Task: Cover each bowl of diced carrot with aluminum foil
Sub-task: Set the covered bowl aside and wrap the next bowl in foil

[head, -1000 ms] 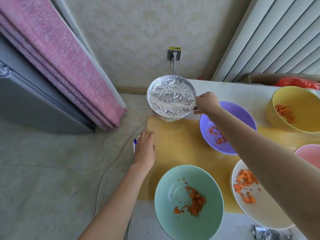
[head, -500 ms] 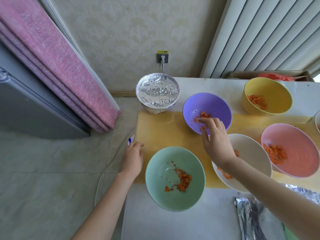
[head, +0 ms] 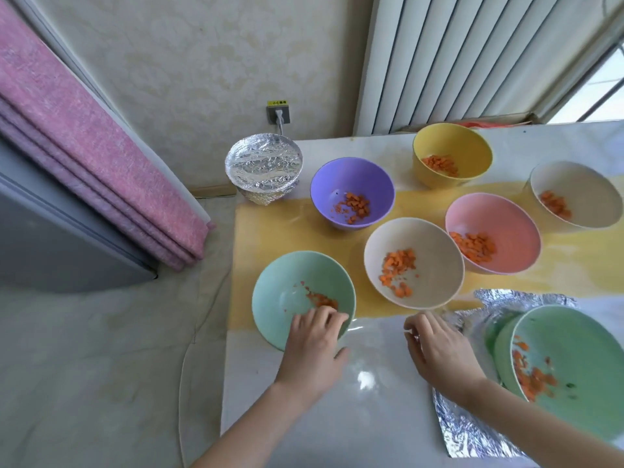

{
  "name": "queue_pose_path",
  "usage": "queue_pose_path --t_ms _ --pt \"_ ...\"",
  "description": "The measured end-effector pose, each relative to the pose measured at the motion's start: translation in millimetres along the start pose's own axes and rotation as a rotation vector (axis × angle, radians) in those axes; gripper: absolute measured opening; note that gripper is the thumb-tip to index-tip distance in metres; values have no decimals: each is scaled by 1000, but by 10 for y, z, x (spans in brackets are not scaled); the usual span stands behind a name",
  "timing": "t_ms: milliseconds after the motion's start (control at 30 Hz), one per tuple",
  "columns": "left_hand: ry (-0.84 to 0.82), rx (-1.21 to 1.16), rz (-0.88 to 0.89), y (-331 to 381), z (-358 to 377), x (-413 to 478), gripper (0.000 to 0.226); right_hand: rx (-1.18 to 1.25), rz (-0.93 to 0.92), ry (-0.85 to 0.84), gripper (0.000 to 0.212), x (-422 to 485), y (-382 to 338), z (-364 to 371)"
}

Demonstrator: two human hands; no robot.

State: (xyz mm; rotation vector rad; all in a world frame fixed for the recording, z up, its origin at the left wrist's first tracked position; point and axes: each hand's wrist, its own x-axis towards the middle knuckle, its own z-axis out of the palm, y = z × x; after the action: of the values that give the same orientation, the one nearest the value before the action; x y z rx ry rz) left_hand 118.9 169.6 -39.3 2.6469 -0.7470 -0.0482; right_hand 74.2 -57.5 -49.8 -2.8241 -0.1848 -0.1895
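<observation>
Head view: the left grip point(head: 314, 339) curls its fingers over the near rim of the mint bowl point(head: 280, 298), thumb outside. The right grip point(head: 439, 349), loosely curled, sits at the left edge of the foil sheet point(head: 472, 434); I cannot tell whether it pinches it. A foil-covered bowl point(head: 264, 163) stands far left on the bench point(head: 304, 417).

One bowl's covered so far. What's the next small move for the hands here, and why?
Probably pinch the foil sheet's left edge with the right hand and lift it over the green bowl standing on it. That hand hovers open close beside the edge, the bowl is uncovered, and the left hand only holds the teal bowl's near rim.
</observation>
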Motion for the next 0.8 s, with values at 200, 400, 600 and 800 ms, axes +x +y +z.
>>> queue_pose_path --t_ms 200,400,600,800 --pt "-15 127 -71 25 89 -51 63 -49 62 -9 18 -323 75 -55" --pt "31 142 -105 109 77 -65 64 -118 145 10 22 -496 184 -281" --pt "159 187 -113 354 116 -77 57 -164 6 163 30 -589 335 -720" --pt "154 99 21 966 335 -7 44 -235 348 42 64 -662 1080 -946"
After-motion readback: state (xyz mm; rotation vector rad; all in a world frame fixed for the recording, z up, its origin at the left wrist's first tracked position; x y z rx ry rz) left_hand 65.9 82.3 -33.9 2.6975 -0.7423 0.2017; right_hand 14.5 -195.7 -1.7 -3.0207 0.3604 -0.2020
